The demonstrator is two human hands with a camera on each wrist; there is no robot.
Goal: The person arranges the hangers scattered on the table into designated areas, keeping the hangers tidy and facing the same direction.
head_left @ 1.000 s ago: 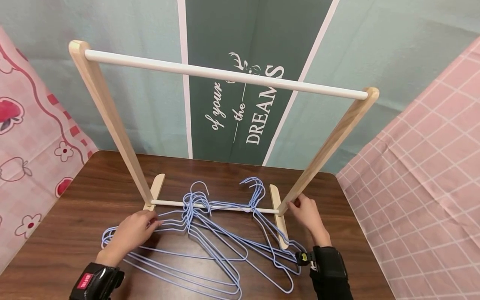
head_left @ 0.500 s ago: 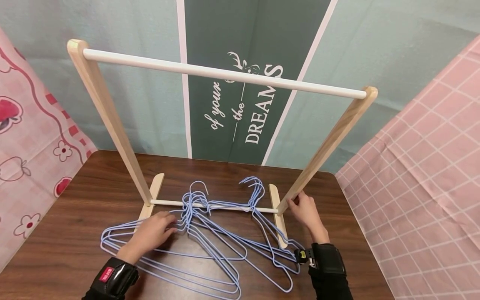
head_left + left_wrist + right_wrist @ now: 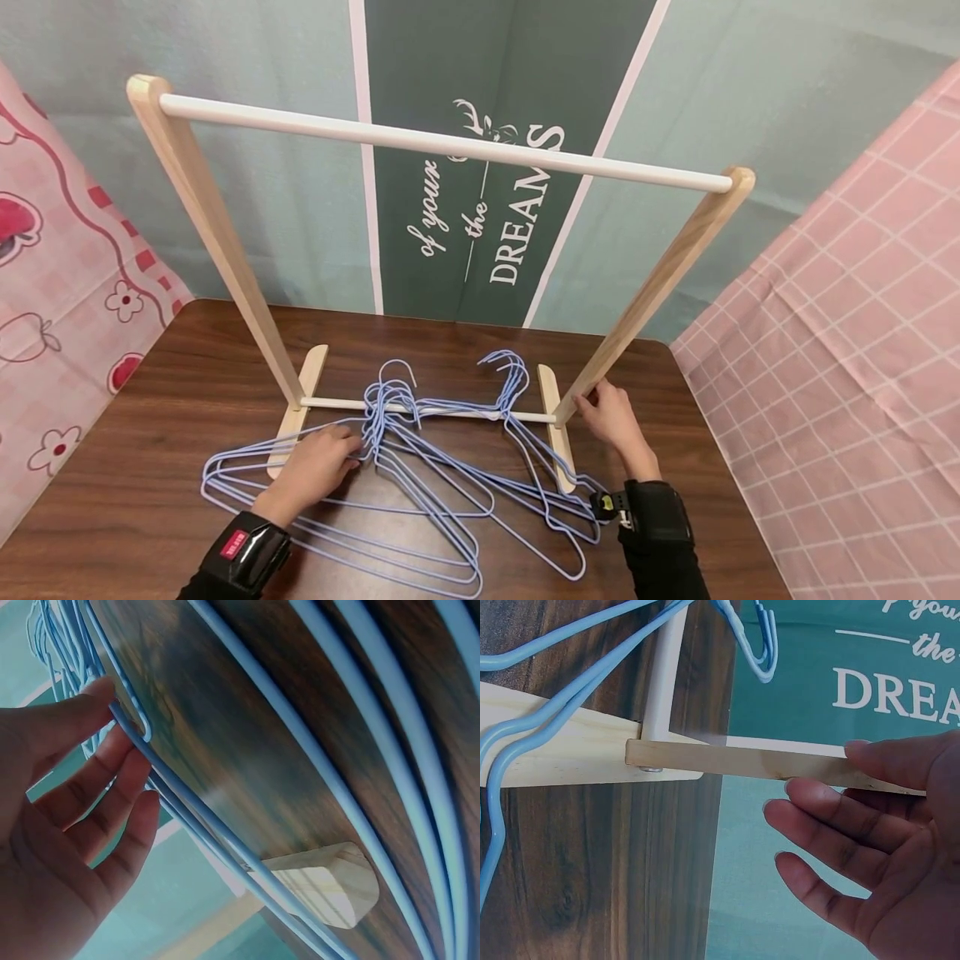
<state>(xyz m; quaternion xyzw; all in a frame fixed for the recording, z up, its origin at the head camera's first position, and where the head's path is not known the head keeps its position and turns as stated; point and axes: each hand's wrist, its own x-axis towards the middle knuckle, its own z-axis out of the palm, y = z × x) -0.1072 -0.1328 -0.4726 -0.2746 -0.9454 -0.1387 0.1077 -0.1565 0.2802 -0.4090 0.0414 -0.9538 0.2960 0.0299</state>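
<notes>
In the head view, a tangled pile of blue wire clothes hangers (image 3: 386, 408) lies on the table across the base of a wooden garment rack. My left hand (image 3: 318, 462) is at the pile's left side; in the left wrist view its thumb and forefinger pinch one hanger's wire (image 3: 196, 804) near the neck, the other fingers loosely bent. At the rack's right side, my right hand (image 3: 611, 421) pinches the low part of the upright wooden post (image 3: 660, 287). The right wrist view has the thumb on one face of this post (image 3: 742, 761) and fingers against the other.
The rack's white top bar (image 3: 442, 146) spans overhead, above a white lower bar (image 3: 330, 405). Wooden feet (image 3: 313, 371) rest on the dark wood table (image 3: 157, 433). Printed cloth (image 3: 442, 50) hangs behind, with pink cloths (image 3: 847, 350) at both sides.
My left hand has moved right along the hangers, from near the rack's left foot to the hanger necks, and now pinches a wire. My right hand stays on the post.
</notes>
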